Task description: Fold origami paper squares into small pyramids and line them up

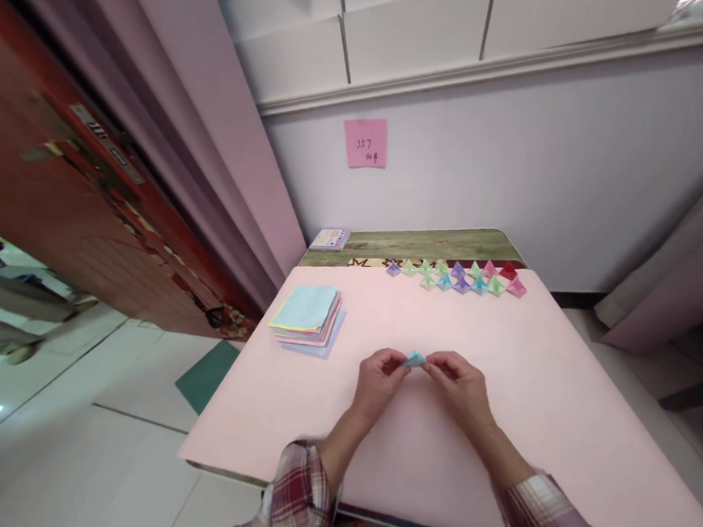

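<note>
Between my two hands is a small light-blue folded paper piece (416, 359), held just over the pink tabletop. My left hand (383, 381) pinches its left corner between thumb and fingers. On the opposite corner, my right hand (460, 381) has the same kind of pinch. Fingertips cover both ends of the paper, so only its peaked middle shows. Farther back, several finished-looking folded paper pieces (461, 284) in purple, green, blue, pink and red stand in two rows. To the left lies a stack of square coloured paper (306, 309), with a light-blue sheet on top.
The pink table cover (523, 437) reaches the table's edges. A small printed pack (330, 239) sits at the back left corner. A pink note (367, 143) is stuck on the wall. A green sheet (207, 375) lies on the floor beside the table. At far left, someone's legs (1, 299) show.
</note>
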The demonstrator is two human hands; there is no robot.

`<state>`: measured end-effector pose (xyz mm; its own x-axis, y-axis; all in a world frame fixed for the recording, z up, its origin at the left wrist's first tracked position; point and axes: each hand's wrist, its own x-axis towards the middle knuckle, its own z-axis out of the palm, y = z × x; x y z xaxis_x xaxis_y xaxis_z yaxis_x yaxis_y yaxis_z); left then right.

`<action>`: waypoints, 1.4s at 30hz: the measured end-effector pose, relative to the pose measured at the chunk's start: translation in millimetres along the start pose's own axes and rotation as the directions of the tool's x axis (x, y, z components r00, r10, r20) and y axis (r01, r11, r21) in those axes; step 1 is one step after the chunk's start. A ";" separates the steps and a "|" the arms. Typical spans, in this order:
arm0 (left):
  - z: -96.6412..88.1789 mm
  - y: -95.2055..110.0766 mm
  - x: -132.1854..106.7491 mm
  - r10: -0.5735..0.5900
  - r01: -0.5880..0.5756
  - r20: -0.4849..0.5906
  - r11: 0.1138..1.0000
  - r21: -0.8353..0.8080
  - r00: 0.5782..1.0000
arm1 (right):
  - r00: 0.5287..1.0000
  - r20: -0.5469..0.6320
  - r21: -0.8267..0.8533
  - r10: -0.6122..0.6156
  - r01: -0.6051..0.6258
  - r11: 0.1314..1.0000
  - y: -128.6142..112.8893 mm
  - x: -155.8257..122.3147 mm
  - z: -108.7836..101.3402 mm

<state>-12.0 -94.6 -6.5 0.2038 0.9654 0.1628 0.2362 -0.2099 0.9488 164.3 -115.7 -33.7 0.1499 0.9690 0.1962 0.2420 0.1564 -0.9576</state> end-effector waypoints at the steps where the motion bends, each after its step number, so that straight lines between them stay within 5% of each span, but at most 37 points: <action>1: -1.2 -5.3 0.7 0.052 -0.051 -0.009 0.993 0.106 0.999 | 0.999 0.012 -0.119 -0.053 0.054 0.991 1.9 0.5 0.4; 6: -11.1 -21.5 2.4 0.323 -0.355 0.156 0.772 0.527 0.933 | 0.976 0.161 -0.514 -0.150 0.212 0.831 7.2 -0.7 4.9; 15: -10.2 -23.2 -4.1 0.437 -0.532 0.315 0.586 0.611 0.843 | 0.931 0.230 -0.545 -0.284 0.365 0.755 5.6 -6.2 7.4; 26: -11.9 -30.8 -0.7 0.297 -0.362 0.207 0.756 0.545 0.932 | 0.942 0.237 -0.556 -0.236 0.331 0.762 5.8 -4.6 8.4; 33: -6.6 -21.6 1.0 0.181 -0.250 0.174 0.769 0.588 0.968 | 0.988 0.149 -0.575 -0.036 0.116 0.809 0.2 -1.9 10.8; 42: -3.6 -14.8 3.0 0.122 -0.145 0.080 0.795 0.590 0.989 | 0.996 0.086 -0.623 0.002 0.052 0.780 -5.0 0.5 17.0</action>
<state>-18.3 -88.1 -19.0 0.3063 0.9172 0.2547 0.7182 -0.3983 0.5706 146.8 -112.8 -32.5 0.0674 0.9822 0.1754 0.7940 0.0536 -0.6055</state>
